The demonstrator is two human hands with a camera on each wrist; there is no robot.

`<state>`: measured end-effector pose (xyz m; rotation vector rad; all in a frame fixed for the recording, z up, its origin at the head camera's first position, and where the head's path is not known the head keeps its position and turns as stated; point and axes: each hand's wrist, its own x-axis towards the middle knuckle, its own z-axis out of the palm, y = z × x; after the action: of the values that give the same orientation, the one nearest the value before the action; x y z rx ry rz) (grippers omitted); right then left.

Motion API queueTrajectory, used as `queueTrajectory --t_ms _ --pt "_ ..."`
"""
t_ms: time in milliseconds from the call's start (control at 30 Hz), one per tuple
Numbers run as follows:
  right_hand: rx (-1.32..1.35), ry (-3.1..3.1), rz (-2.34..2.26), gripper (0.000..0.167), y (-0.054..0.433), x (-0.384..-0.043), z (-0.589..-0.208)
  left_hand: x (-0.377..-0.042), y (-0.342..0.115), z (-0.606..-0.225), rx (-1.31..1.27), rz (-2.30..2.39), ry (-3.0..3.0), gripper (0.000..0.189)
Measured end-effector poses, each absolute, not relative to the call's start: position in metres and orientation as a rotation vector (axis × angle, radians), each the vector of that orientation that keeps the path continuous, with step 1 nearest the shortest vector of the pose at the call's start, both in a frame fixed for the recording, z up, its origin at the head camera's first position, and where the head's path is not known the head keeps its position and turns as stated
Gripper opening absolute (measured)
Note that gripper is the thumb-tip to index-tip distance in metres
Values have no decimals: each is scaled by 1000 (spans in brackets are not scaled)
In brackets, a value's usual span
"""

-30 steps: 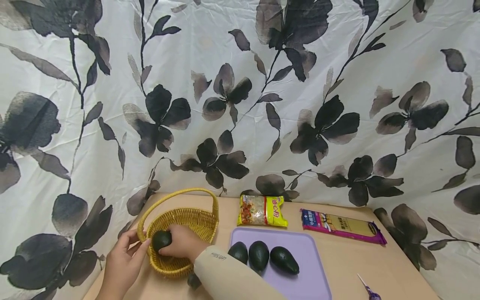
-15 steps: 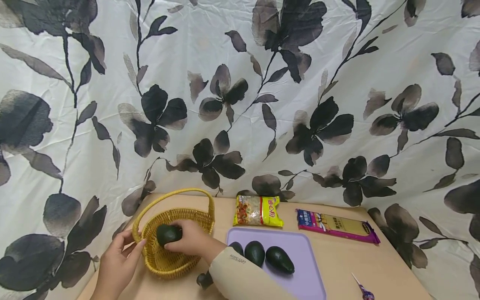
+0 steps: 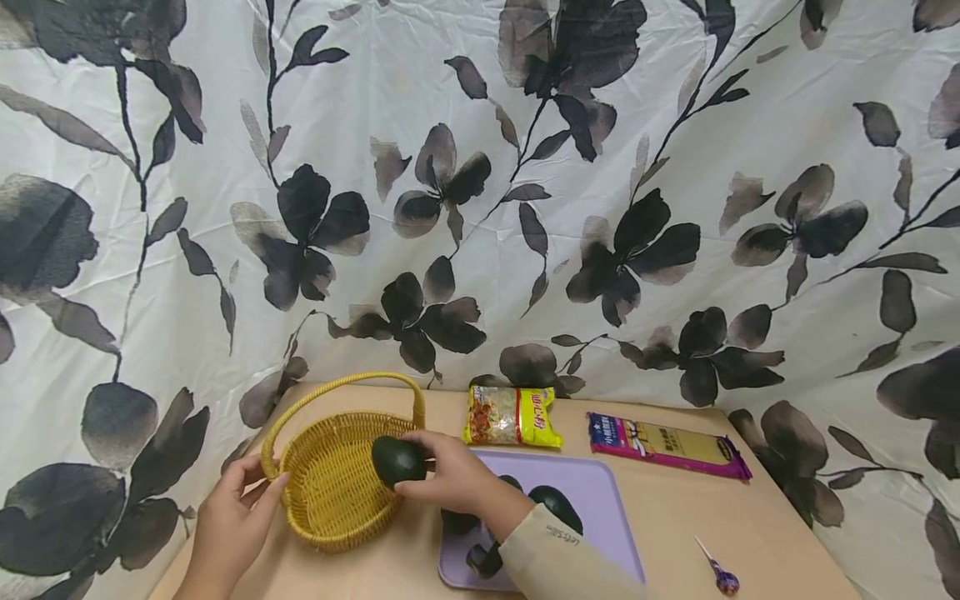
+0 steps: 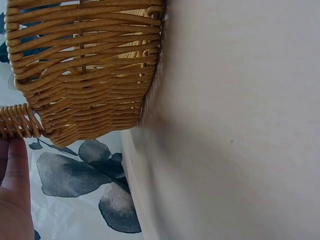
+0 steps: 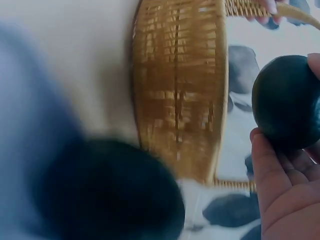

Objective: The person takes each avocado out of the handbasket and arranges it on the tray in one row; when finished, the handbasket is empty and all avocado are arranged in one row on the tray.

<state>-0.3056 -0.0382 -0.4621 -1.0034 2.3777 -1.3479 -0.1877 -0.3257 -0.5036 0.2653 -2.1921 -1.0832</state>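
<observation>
My right hand grips a dark green avocado between thumb and fingers, over the right rim of a yellow wicker basket. The same avocado shows up close in the right wrist view, above the basket's side. My left hand pinches the base of the basket's arched handle on the left. In the left wrist view, its fingers touch that handle. The basket's woven bottom is visible. More avocados lie on a lilac tray, partly hidden by my right arm.
Behind the tray lies a yellow food packet. A long purple-edged packet is farther right, and a lollipop lies near the front right. A floral cloth hangs behind the table.
My right hand has lifted the avocado from inside the basket and carried it rightward to the rim beside the tray. The left hand keeps its hold on the handle.
</observation>
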Motion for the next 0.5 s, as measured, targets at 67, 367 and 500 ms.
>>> queueTrajectory --t_ms 67,367,500 --pt "-1015 2378 -1378 61 -20 -307 -461 -189 -326 -504 271 -1084 -2192 33" --pt "-842 2496 -1459 67 73 -306 -461 -190 -325 -503 290 -1103 -2191 34" --pt "-747 2596 -1497 65 114 -303 -464 -188 -323 -502 298 -1117 -2195 35"
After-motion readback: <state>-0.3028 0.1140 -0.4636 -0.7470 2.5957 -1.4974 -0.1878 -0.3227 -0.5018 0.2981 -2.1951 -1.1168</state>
